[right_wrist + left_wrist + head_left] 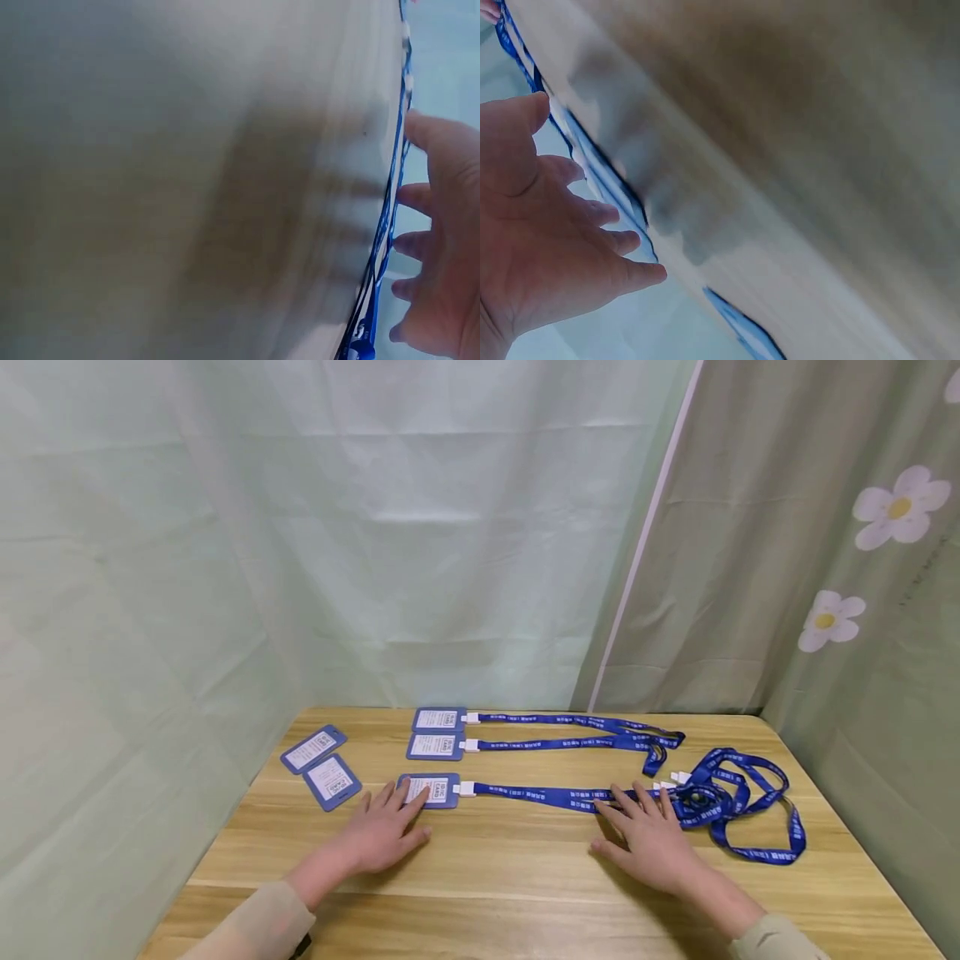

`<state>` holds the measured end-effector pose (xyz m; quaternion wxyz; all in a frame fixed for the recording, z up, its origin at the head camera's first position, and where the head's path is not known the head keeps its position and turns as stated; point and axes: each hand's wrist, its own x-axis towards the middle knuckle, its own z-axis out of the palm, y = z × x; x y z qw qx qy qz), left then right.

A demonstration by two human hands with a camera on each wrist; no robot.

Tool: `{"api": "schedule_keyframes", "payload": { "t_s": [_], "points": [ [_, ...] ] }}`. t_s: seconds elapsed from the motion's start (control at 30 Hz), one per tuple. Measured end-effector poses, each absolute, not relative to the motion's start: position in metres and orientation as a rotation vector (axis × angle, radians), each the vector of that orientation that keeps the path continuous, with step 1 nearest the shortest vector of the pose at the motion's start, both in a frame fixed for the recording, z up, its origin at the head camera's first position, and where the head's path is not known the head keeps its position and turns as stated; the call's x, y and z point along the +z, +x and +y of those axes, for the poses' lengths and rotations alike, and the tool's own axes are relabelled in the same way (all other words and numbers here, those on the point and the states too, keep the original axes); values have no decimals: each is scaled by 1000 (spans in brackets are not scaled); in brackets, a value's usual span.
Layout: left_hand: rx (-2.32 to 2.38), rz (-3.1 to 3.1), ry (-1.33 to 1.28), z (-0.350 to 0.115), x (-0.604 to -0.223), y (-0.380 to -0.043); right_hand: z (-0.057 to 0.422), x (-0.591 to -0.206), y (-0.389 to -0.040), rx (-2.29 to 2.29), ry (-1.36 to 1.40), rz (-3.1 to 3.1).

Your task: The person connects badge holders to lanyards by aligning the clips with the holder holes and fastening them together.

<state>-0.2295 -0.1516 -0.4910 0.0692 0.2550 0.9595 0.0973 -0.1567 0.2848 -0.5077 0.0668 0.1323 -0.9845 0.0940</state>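
In the head view my left hand [381, 832] is spread palm down, its fingertips overlapping the lower-left part of a blue card holder [446, 791]. A white clip [467, 789] joins that holder to a blue printed lanyard [536, 795] stretched to the right. Over the lanyard's right part, my right hand [656, 845] has its fingers extended and spread, with nothing gripped. In the left wrist view the hand's shadow falls on the wood beside the straight fingers. The right wrist view has the fingertips right by the lanyard straps [384, 225].
Behind lie two more card holders [441, 719] [433, 746] clipped to straightened lanyards [551, 744]. Two loose card holders [311, 750] [333, 782] lie at left. Tangled lanyards [776, 857] with white clips are heaped at right. Curtains [450, 568] enclose the wooden table [510, 893].
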Motion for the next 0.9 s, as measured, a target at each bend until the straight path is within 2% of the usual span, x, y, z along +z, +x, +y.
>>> {"api": "schedule_keyframes", "payload": {
  "t_s": [0.23,0.9],
  "points": [
    [253,2876,731,-146,-495,-224,284,-511,-149,291,412,-3025],
    [233,2863,706,-140,-497,-248,285,-509,-175,319,312,-3012]
  ]
}}
